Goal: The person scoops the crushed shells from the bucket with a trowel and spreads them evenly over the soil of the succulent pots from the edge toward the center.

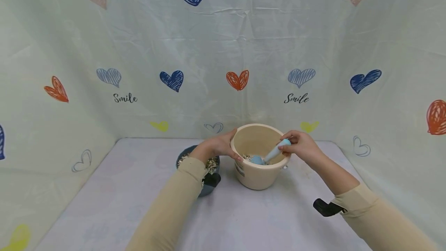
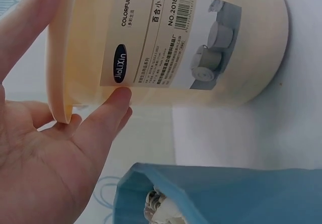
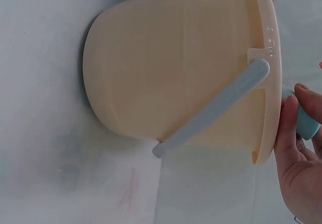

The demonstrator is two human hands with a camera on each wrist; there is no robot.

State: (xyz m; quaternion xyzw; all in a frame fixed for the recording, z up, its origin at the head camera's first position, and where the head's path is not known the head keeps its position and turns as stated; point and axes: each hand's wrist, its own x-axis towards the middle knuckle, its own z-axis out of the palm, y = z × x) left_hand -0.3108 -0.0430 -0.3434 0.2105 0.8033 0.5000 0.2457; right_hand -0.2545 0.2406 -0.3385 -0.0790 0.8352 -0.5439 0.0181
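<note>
A cream plastic bucket (image 1: 258,177) stands upright on the table. My left hand (image 1: 220,145) grips its rim at the left, and the left wrist view shows a printed label (image 2: 146,38) just under those fingers. My right hand (image 1: 303,147) pinches the handle of a light blue toy shovel (image 1: 275,152) above the right part of the rim. The shovel's blade lies low inside the bucket among small pale pieces (image 1: 247,157), whose kind I cannot tell. Most of those pieces are hidden by the front wall.
Left of the bucket, a blue-grey container (image 1: 207,191) holds similar pale pieces (image 1: 211,165), partly hidden by my left arm. The bucket's grey handle (image 3: 216,105) hangs down its side. Behind the white table (image 1: 146,173) hangs a curtain (image 1: 209,49) with printed hearts.
</note>
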